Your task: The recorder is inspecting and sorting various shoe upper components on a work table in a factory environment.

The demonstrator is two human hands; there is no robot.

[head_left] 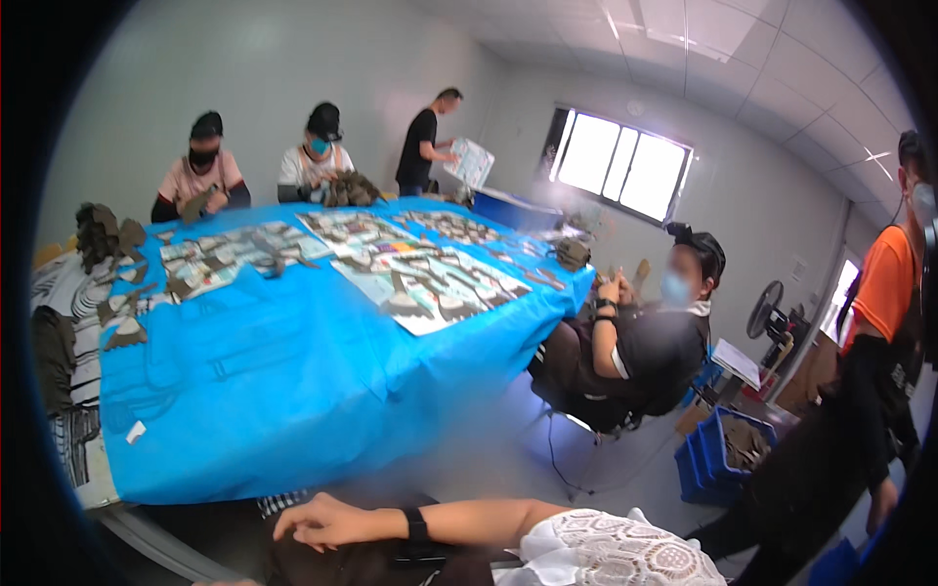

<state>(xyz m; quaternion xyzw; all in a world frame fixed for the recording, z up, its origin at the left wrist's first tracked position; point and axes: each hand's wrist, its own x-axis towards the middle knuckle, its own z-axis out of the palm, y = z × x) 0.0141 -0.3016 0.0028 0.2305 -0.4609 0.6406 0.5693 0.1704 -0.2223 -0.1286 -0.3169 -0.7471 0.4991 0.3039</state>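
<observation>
Across the bottom of the view lies my right forearm, with a dark wristband and a white lace sleeve. My right hand [327,522] is open over dark cloth below the table's near edge, its fingers loosely bent and apart and nothing in it. Only a sliver of skin shows at the bottom edge left of it; I cannot tell what part it is, and my left hand is not visible. Nearest to my right hand is the table with a blue cover [293,391]. Printed sheets [391,311] lie farther back on it, bearing several dark grey-brown pieces.
Two masked people sit at the far side, handling dark pieces. Another stands behind with a white board [470,162]. A seated person is at the table's right; one in orange stands far right. Blue crates [699,479] sit on the floor. Dark bundles [98,234] fill the left corner.
</observation>
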